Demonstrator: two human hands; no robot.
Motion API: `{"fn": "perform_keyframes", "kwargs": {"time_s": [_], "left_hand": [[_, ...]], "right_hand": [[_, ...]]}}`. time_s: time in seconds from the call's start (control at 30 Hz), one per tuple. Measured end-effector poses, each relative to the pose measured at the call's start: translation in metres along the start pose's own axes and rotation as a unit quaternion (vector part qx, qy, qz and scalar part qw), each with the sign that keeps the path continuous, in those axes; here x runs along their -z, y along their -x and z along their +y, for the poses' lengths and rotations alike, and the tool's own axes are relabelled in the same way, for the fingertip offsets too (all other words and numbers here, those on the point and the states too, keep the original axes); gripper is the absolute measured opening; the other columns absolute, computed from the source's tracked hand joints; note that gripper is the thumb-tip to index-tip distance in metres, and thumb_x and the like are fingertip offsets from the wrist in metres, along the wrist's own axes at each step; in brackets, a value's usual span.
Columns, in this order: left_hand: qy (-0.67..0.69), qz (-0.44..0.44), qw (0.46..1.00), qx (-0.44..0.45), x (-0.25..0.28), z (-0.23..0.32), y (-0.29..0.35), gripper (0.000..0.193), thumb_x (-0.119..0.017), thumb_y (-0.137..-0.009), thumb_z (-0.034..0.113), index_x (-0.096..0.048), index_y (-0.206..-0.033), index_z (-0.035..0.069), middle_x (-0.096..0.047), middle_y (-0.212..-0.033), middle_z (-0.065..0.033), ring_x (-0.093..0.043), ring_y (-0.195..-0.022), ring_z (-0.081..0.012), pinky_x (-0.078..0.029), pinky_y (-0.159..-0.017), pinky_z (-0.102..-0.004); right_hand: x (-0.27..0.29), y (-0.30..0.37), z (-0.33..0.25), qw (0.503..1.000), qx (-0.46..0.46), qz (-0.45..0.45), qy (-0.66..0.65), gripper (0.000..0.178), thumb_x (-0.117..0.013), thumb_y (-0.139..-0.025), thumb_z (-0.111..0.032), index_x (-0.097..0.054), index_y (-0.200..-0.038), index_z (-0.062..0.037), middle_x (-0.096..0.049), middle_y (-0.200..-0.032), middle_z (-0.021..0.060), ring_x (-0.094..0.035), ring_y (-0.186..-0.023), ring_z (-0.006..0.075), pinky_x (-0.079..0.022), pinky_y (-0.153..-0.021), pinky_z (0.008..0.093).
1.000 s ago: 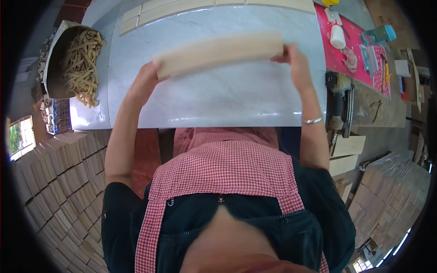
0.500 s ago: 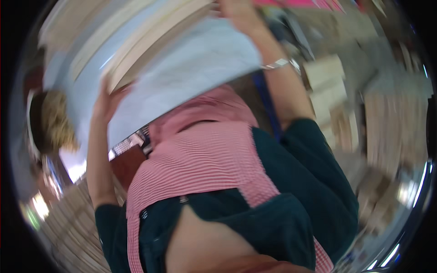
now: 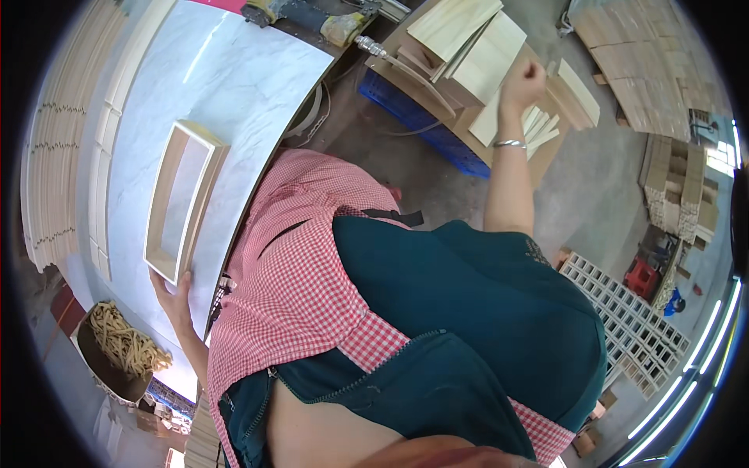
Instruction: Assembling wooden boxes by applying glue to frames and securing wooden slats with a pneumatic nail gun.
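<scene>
A shallow rectangular wooden frame (image 3: 204, 191) of pale wood rests on the white marble-patterned tabletop (image 3: 257, 86). My left hand (image 3: 173, 296) grips its near end, the thumb at one corner and the other fingers partly hidden by the wood. Off to the right, my right arm stretches out over stacked thin wooden boards (image 3: 491, 58). There my right hand (image 3: 523, 86) is closed with curled fingers beside the boards; whatever it may hold is hidden. Narrow wooden strips (image 3: 540, 129) lie just below that hand.
The boards lie on cardboard over a blue crate (image 3: 425, 117). Yellow-and-dark power tools (image 3: 304, 17) with a hose fitting lie at the table's far edge. Long wooden pieces (image 3: 105, 164) line the table's left side. A bin of wood shavings (image 3: 125, 343) stands at lower left.
The view has swung to the right. My right hand has left the wooden piece at the table and reached over to the board stack. My left hand is now at the frame's near end.
</scene>
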State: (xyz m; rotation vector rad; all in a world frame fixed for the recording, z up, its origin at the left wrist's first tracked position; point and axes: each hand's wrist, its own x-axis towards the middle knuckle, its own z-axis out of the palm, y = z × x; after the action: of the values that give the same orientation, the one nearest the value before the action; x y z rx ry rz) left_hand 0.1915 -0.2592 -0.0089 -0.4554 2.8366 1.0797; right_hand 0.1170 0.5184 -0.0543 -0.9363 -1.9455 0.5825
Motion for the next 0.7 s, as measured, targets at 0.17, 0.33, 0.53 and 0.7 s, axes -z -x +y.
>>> {"fn": "perform_keyframes", "kwargs": {"time_s": [0.17, 0.33, 0.53, 0.7], "left_hand": [[-0.05, -0.008, 0.999, 0.01, -0.002, -0.001, 0.01, 0.103, -0.089, -0.073, 0.031, -0.036, -0.157, 0.004, -0.05, -0.15, -0.02, -0.048, -0.137, -0.0377, -0.037, -0.114, -0.0459], [-0.067, -0.003, 0.997, 0.043, -0.006, 0.02, 0.013, 0.101, -0.089, -0.073, 0.031, -0.038, -0.156, 0.004, -0.054, -0.145, -0.0211, -0.052, -0.132, -0.0387, -0.039, -0.112, -0.0449], [-0.075, -0.014, 0.993, 0.092, -0.002, 0.01, 0.016, 0.099, -0.09, -0.072, 0.031, -0.04, -0.154, 0.003, -0.056, -0.14, -0.0222, -0.054, -0.129, -0.039, -0.041, -0.11, -0.0449], [-0.079, 0.008, 0.993, 0.092, -0.012, 0.003, 0.013, 0.098, -0.089, -0.073, 0.029, -0.04, -0.154, 0.003, -0.056, -0.14, -0.0225, -0.054, -0.128, -0.0387, -0.041, -0.109, -0.0458]], "right_hand": [[-0.021, 0.044, 0.176, 0.898, -0.173, -0.229, 0.333, 0.044, -0.069, -0.089, -0.041, -0.07, -0.095, 0.0025, -0.071, -0.092, 0.0178, -0.07, -0.088, 0.034, -0.056, -0.082, 0.0357], [-0.03, 0.096, 0.178, 0.839, -0.286, -0.297, 0.356, 0.052, -0.071, -0.084, -0.047, -0.07, -0.101, 0.0023, -0.072, -0.103, 0.0217, -0.07, -0.102, 0.0383, -0.056, -0.091, 0.0409], [-0.025, 0.094, 0.166, 0.8, -0.283, -0.298, 0.437, 0.054, -0.069, -0.087, -0.047, -0.068, -0.111, 0.0015, -0.07, -0.117, 0.0224, -0.068, -0.109, 0.0366, -0.054, -0.096, 0.0461], [-0.018, 0.049, 0.143, 0.798, -0.325, -0.346, 0.37, 0.051, -0.067, -0.089, -0.04, -0.066, -0.118, 0.0024, -0.07, -0.115, 0.0237, -0.068, -0.107, 0.0389, -0.054, -0.096, 0.0464]]}}
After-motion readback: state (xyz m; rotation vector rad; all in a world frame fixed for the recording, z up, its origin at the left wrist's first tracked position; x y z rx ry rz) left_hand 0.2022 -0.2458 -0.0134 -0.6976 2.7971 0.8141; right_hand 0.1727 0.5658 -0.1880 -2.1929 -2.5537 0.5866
